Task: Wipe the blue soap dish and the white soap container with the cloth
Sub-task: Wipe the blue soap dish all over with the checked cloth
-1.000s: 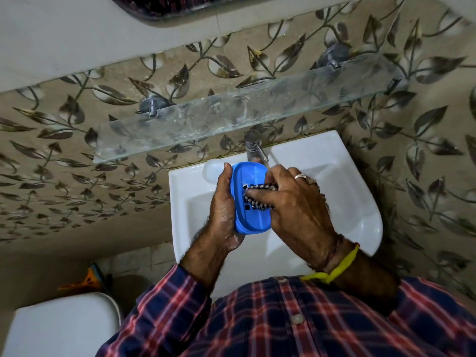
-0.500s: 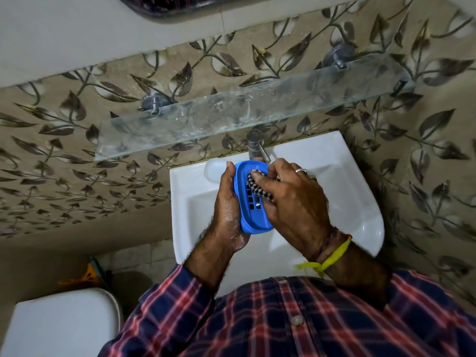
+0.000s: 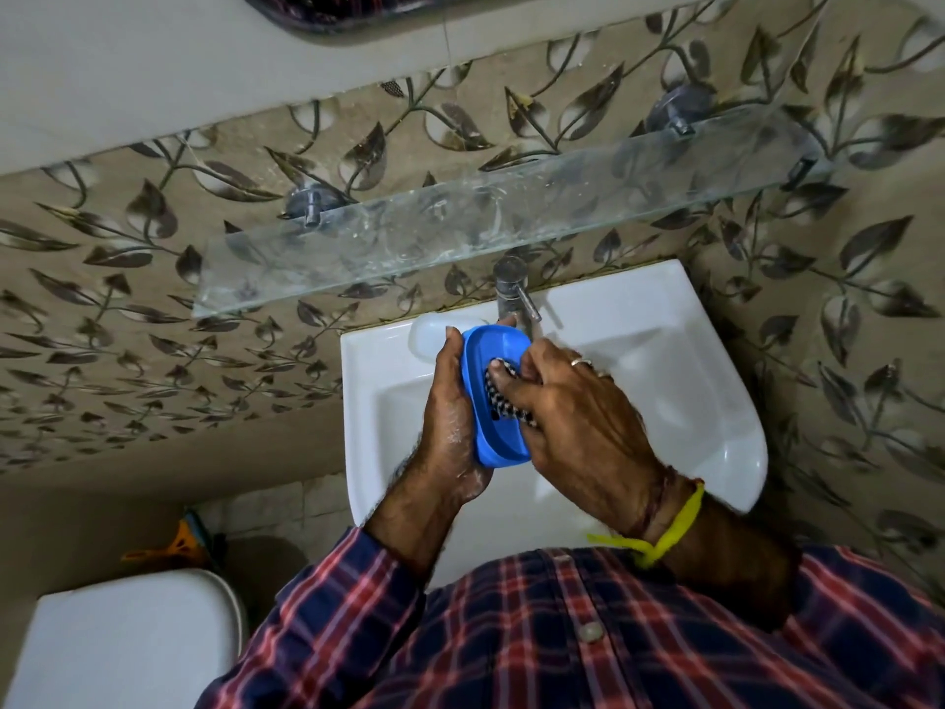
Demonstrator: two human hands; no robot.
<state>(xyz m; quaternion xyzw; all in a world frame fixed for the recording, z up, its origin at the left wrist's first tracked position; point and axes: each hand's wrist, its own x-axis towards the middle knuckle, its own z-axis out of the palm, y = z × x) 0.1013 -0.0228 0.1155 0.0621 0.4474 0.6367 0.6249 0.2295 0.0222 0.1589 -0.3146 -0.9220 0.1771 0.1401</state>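
Observation:
Over the white basin, my left hand [image 3: 450,422] grips the blue soap dish [image 3: 493,437] from its left side and holds it tilted on edge. My right hand [image 3: 572,417] pinches a black-and-white checked cloth [image 3: 498,396] and presses it into the dish's hollow. Most of the cloth is hidden under my right fingers. The white soap container [image 3: 434,336] lies on the basin's back left rim, just behind my left hand and partly hidden by it.
A white wall-hung basin [image 3: 716,401] sits below me with a steel tap [image 3: 511,294] at its back. A glass shelf [image 3: 460,232] juts from the leaf-patterned wall above the tap. A white toilet cistern [image 3: 122,647] stands at lower left.
The dish has turned more on edge in my left hand, and my right hand with the cloth has slid along the dish's inside.

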